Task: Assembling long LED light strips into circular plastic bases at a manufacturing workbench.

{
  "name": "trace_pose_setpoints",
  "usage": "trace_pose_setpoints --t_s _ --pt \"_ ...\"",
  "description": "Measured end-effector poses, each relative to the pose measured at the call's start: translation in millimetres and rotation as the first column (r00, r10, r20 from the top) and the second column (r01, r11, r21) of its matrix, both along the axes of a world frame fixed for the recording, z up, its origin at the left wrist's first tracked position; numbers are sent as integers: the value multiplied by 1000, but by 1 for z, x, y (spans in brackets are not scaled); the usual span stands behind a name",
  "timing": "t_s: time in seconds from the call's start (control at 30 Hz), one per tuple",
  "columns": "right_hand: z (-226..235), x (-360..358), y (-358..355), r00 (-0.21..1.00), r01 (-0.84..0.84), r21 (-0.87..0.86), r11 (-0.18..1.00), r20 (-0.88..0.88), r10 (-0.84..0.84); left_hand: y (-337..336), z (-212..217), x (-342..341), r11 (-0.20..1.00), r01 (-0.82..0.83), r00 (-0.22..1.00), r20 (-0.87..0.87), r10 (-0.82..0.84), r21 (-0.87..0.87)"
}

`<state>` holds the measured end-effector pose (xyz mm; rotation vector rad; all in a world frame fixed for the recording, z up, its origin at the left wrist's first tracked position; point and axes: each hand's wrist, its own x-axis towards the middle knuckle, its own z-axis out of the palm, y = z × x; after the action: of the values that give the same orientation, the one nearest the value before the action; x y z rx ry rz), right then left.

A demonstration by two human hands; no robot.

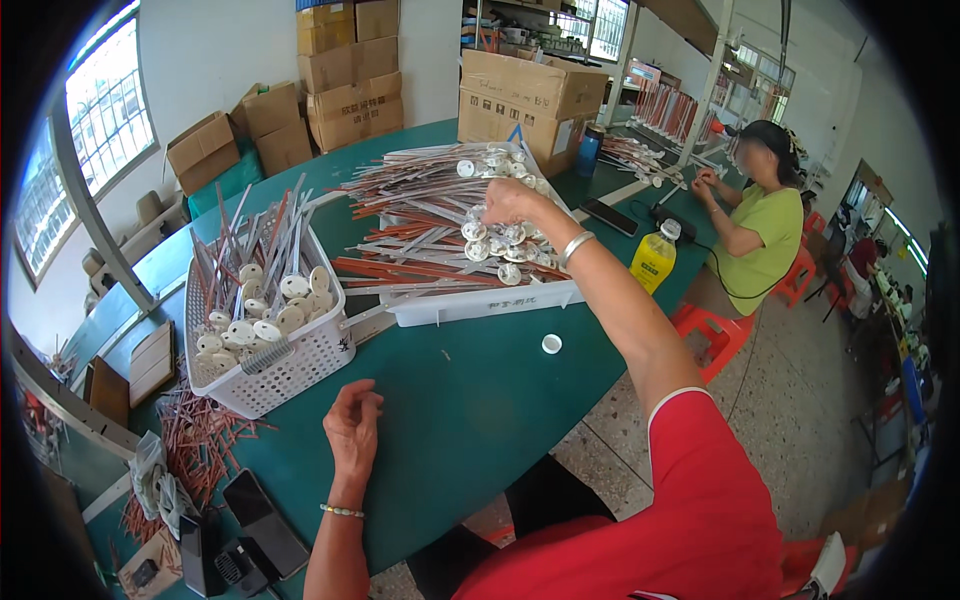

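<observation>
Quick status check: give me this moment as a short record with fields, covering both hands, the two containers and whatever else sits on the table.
left hand: resting on the green table, loosely curled, holding nothing
right hand: reaching into the white plastic tray, on the rods; grip not clear
tray contents: long metal and copper-coloured rods with white discs
white lattice basket: left of the tray, same kind of rods
loose item: small white ring on the table
nearby: person in a yellow-green shirt seated at the far end
</observation>
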<state>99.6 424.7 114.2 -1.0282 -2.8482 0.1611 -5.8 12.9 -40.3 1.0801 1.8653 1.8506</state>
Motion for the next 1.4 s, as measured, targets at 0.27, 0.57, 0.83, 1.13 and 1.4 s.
trace_pose_setpoints --t_s 0.27,0.57,0.83,1.13,1.4 --pt "18 17 -7 989 26 -322 946 -130 -71 -3 -1 0 1000 8 999 36 -8 11" --pt "28 54 -31 925 -215 -812 543 -348 -154 -2 1 -1 1000 16 999 43 -16 -1" --pt "-25 93 -142 774 -584 -811 32 -568 -280 -5 9 5 997 63 996 67 -60 -45" --pt "-82 60 -232 678 -699 -678 225 -729 -91 -4 26 9 987 149 979 -132 -156 -58" --pt "-103 32 -237 723 -674 -682 282 -688 62 3 31 24 969 159 823 -516 -236 -188"
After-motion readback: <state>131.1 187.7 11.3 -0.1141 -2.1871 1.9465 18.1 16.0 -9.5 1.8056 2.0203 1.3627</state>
